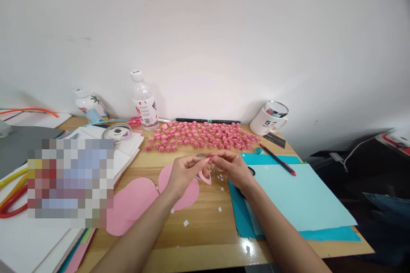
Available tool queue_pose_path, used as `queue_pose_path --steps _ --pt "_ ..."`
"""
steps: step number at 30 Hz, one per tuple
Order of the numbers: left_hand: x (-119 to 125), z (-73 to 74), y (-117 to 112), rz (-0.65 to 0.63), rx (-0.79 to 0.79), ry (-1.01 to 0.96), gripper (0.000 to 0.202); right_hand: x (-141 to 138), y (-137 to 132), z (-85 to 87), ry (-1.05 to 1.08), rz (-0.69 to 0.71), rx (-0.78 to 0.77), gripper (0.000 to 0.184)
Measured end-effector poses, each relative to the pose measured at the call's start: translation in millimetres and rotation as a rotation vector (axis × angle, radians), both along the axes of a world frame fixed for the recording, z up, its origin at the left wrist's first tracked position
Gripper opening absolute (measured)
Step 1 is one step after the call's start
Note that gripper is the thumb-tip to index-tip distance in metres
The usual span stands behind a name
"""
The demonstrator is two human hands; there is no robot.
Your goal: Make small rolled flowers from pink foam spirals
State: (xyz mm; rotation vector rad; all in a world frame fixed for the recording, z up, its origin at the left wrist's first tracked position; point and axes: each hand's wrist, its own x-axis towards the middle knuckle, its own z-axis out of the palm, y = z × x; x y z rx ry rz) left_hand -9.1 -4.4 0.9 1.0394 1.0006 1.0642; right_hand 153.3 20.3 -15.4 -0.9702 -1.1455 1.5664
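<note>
Over the middle of the table, my left hand (183,175) and my right hand (236,169) meet, their fingertips closed on a pink paper strip (205,178). Its upper end looks rolled between the fingers, while a curled loop hangs below. Pink paper rounds (136,200) lie flat beside and under my left forearm. Just beyond my hands, many small rolled pink paper flowers (198,136) stand in rows. A clear round item is partly hidden behind my fingers. Next to my right wrist shows a black loop, perhaps a scissors handle (251,171).
Light blue sheets (297,196) and a red-black pen (278,160) lie to the right, with a white mug (269,118) behind. A water bottle (144,104) and a white jar (91,106) stand by the wall. Stacked papers (128,153) fill the left; small white scraps (186,223) are scattered about.
</note>
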Motion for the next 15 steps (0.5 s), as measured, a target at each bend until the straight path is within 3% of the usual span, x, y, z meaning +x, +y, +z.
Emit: queue_pose_path --steps 6,15 --pt "1.4 3.2 -0.4 0.048 -0.074 -0.039 0.025 2.3 1.5 -2.8 0.037 -0.011 -0.034 0.017" --pt "1.1 -1.1 1.0 -0.025 -0.09 -0.009 0.026 -2.9 0.8 -3.7 0.036 -0.091 0.023 0.017"
